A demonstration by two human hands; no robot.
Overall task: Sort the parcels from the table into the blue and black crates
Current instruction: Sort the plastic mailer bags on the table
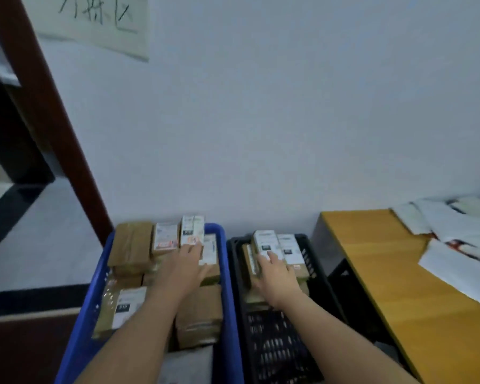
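The blue crate [229,300] stands on the floor at the left, packed with several brown cardboard parcels [132,242], some with white labels. My left hand [182,268] reaches into it, straight fingers touching a white-labelled box [193,230] at the far end. The black crate [309,263] stands right beside it, with a few labelled parcels [287,246] stacked at its far end. My right hand [276,278] lies flat on top of one of those, a brown parcel with a white label [265,241]. The near half of the black crate shows bare mesh.
A yellow wooden table [399,286] stands to the right of the black crate, with several white flat mailers [455,267] spread on its far right part. A white wall rises behind the crates. A dark red door frame [53,120] leans up at the left.
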